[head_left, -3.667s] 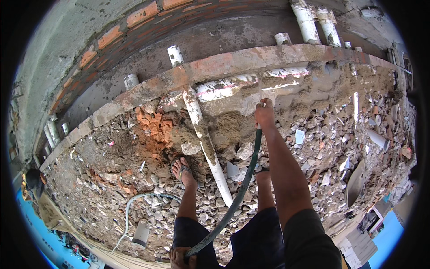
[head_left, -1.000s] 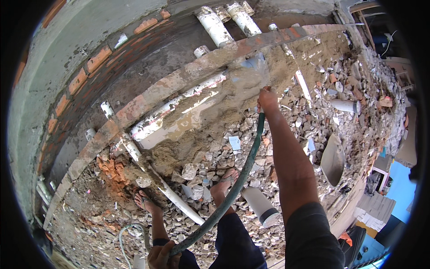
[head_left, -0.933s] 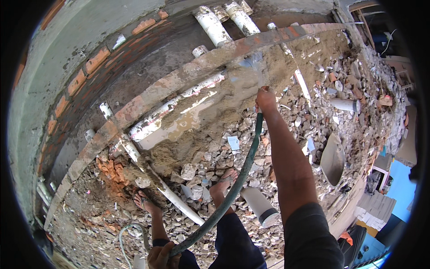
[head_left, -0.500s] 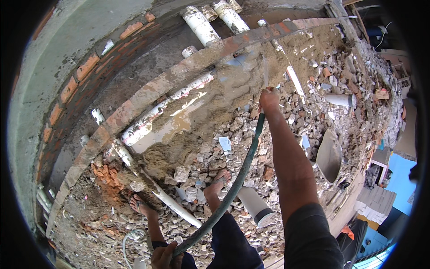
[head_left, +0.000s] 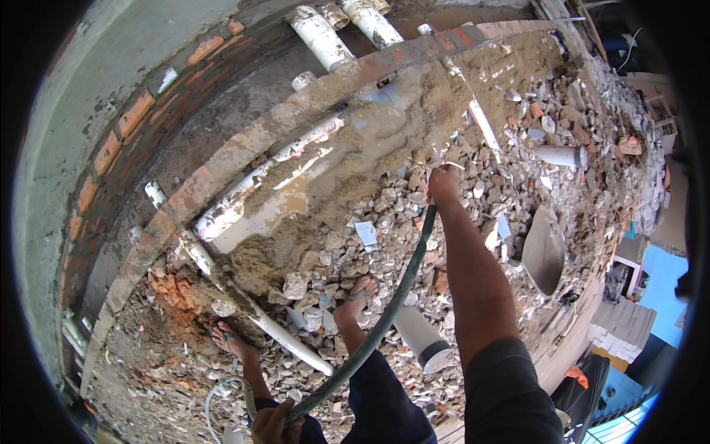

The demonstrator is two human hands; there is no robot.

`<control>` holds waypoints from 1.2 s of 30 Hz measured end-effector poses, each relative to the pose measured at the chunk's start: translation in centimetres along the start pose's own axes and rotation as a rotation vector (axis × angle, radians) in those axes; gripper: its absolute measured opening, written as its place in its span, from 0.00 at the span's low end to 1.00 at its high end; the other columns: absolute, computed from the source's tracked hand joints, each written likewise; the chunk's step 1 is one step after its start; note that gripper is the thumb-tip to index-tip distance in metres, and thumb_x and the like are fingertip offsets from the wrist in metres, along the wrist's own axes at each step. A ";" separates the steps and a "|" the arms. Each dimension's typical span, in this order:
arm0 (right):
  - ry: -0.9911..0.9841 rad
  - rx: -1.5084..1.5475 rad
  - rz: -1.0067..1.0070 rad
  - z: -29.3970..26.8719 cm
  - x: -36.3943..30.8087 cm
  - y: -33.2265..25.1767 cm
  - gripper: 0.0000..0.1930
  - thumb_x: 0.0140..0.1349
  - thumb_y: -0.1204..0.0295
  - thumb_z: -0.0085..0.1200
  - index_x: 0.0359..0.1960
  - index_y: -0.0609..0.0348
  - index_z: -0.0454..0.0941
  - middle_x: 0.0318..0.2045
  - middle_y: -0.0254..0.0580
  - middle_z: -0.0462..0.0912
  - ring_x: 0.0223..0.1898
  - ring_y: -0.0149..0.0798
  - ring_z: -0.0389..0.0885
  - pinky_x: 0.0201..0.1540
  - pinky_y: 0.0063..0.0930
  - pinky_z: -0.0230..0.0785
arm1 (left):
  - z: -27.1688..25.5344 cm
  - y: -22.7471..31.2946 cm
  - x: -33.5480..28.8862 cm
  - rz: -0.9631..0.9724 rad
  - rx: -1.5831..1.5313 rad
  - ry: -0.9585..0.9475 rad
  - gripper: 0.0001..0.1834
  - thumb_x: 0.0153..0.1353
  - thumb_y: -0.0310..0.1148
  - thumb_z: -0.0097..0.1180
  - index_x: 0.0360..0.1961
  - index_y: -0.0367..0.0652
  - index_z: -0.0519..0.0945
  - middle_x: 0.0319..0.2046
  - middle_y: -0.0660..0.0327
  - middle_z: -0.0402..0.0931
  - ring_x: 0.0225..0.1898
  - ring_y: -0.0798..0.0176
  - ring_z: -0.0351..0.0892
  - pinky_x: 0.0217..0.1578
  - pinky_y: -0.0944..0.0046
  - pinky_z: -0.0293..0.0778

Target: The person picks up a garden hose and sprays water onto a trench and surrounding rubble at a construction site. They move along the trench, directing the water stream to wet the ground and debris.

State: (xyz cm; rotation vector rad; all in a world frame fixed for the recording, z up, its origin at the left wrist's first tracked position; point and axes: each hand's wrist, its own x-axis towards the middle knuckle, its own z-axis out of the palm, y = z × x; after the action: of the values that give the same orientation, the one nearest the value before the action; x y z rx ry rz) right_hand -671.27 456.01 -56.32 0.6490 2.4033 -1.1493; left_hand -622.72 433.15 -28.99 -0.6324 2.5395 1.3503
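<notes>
Here, hands [head_left: 444, 185] gripping hose [head_left: 386, 318], right outstretched

We have room over the wet sand [head_left: 370, 152]; the green hose [head_left: 405, 287] obstructs us near, the brick ledge [head_left: 251, 150] far.

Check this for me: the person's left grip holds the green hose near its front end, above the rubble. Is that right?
Not quite: the head view shows the right grip holding the green hose near its front end, above the rubble. The left grip holds it farther back.
</notes>
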 end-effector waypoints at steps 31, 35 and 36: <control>0.061 0.030 -0.149 -1.7 2.8 -7.0 0.17 0.61 0.70 0.48 0.50 0.58 0.62 0.18 0.42 0.71 0.10 0.37 0.69 0.08 0.34 0.63 | 5.0 2.8 7.2 0.103 -0.146 -0.101 0.19 0.61 0.28 0.55 0.53 0.31 0.73 0.27 0.54 0.76 0.26 0.55 0.75 0.27 0.59 0.73; 0.125 -0.010 -0.105 -2.4 2.9 -6.3 0.17 0.60 0.70 0.47 0.50 0.58 0.62 0.18 0.44 0.72 0.10 0.38 0.69 0.09 0.36 0.64 | 5.0 2.8 7.4 0.118 -0.123 -0.097 0.19 0.61 0.28 0.55 0.53 0.31 0.73 0.28 0.54 0.76 0.26 0.55 0.76 0.28 0.58 0.73; 0.133 -0.036 -0.094 -2.7 2.8 -6.2 0.17 0.60 0.70 0.47 0.50 0.58 0.62 0.18 0.45 0.72 0.10 0.38 0.69 0.09 0.36 0.64 | 4.9 2.8 7.4 0.100 -0.118 -0.114 0.19 0.61 0.28 0.55 0.53 0.31 0.73 0.28 0.54 0.76 0.26 0.55 0.76 0.28 0.58 0.73</control>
State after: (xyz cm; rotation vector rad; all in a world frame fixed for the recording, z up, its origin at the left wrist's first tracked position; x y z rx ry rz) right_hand -677.40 455.38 -52.47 0.6254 2.5852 -1.1296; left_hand -630.69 436.53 -32.43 -0.4394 2.4445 1.5330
